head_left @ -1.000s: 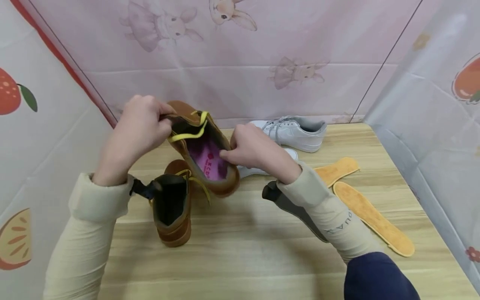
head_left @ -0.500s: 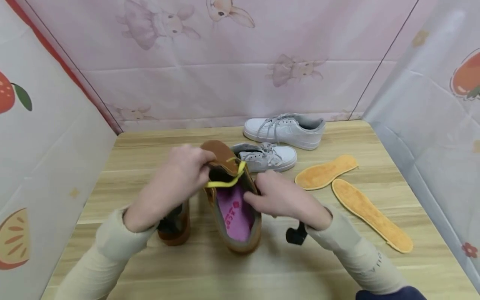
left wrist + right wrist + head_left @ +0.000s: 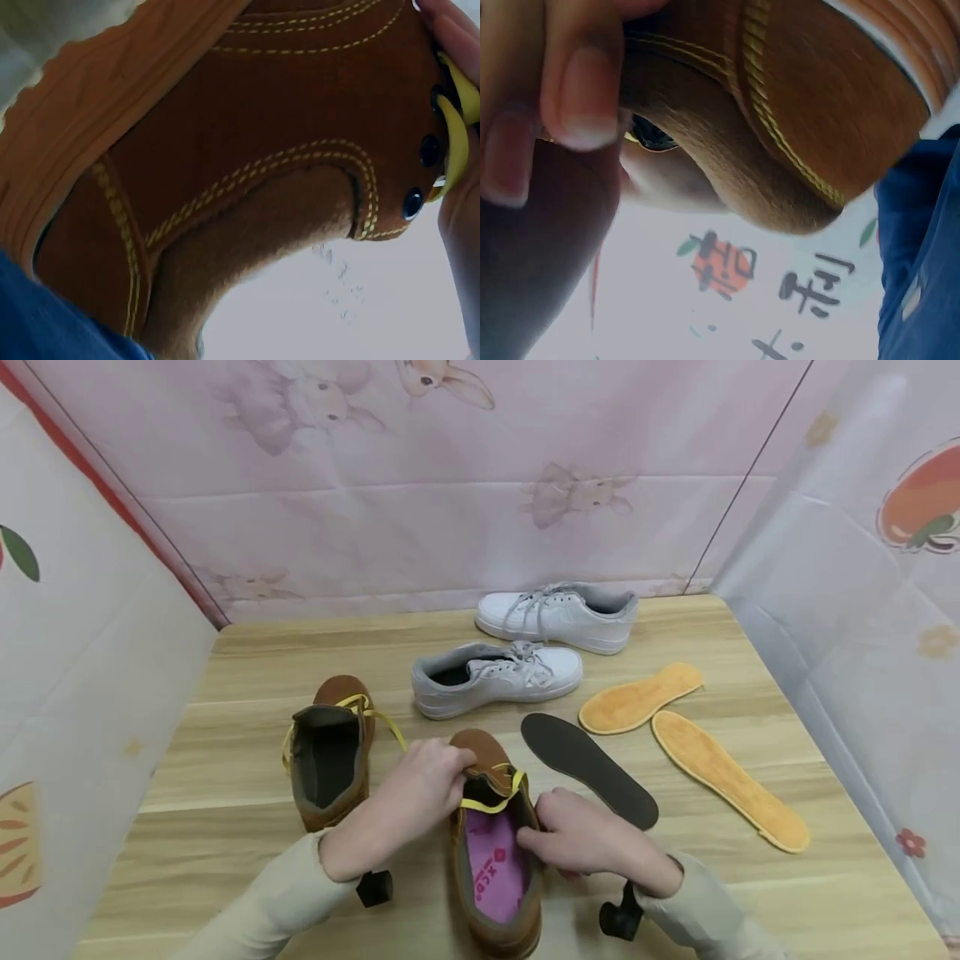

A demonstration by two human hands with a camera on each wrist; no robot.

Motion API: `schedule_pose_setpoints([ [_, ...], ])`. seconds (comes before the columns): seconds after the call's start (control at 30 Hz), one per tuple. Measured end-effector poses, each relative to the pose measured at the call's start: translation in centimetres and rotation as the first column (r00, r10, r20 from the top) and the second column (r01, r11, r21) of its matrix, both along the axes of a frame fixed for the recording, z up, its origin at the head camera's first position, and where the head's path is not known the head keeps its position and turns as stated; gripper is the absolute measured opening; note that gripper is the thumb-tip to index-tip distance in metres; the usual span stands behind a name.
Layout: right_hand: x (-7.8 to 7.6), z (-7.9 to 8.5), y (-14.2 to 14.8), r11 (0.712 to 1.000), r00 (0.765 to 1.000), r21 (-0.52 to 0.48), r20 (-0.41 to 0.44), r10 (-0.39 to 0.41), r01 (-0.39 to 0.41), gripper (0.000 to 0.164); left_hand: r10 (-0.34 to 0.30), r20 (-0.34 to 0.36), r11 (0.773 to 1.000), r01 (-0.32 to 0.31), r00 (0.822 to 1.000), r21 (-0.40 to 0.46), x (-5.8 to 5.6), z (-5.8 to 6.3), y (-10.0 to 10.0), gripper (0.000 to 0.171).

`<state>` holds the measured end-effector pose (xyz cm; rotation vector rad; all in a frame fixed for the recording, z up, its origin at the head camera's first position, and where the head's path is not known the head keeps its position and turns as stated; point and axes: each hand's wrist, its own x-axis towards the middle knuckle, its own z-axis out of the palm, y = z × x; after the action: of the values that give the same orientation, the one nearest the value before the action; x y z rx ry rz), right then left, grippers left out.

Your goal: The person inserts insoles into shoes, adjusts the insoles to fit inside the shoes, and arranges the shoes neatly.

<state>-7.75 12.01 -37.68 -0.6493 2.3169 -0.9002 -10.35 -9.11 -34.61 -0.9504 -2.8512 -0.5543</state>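
Note:
A brown shoe with yellow laces is near the front middle in the head view, toe pointing away from me. Inside it lies a pink insole with red print. My left hand grips the tongue near the laces. At the collar's right side, my right hand pinches the edge, thumb on the inside. In the left wrist view the shoe's stitched side fills most of the picture; the right wrist view has its heel. Whether the sole touches the table cannot be told.
The matching brown shoe stands left of my left forearm. A dark insole and two orange insoles lie to the right on the wooden table. Two white sneakers sit at the back.
Both hands have brought the brown shoe rightward and toward me, from above its mate to the front middle. The dark insole and nearer sneaker are now uncovered. The grip looks the same.

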Motion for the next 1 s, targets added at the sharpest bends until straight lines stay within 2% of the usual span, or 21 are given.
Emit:
schedule_pose_setpoints([
  [0.1,-0.2,-1.4,-0.3,0.999,0.999,0.012,-0.013,-0.050,0.050,0.047,0.048,-0.013,0.999,-0.048,0.999,0.013,-0.2,-1.6,-0.1,0.016],
  [0.23,-0.7,-2.6,-0.8,0.995,0.995,-0.016,0.010,-0.102,0.102,0.046,0.141,0.000,0.988,-0.141,0.990,0.067,-0.8,-2.8,0.0,0.016],
  [0.37,-1.5,-3.5,-1.3,0.985,0.986,-0.053,0.033,-0.162,0.163,0.042,0.258,0.040,0.955,-0.261,0.965,0.144,-1.5,-3.9,0.1,0.016],
  [0.47,-2.2,-4.1,-1.7,0.978,0.979,-0.054,0.027,-0.202,0.203,0.040,0.313,0.059,0.927,-0.318,0.948,0.200,-2.0,-4.5,0.1,0.016],
  [0.63,-3.1,-4.8,-2.0,0.973,0.975,-0.064,0.030,-0.218,0.220,0.041,0.352,0.068,0.899,-0.357,0.934,0.255,-2.5,-5.0,0.2,0.017],
  [1.0,-4.0,-4.9,-2.5,0.964,0.965,-0.058,0.017,-0.260,0.261,0.043,0.392,0.085,0.868,-0.399,0.916,0.295,-3.0,-5.4,0.3,0.018],
])
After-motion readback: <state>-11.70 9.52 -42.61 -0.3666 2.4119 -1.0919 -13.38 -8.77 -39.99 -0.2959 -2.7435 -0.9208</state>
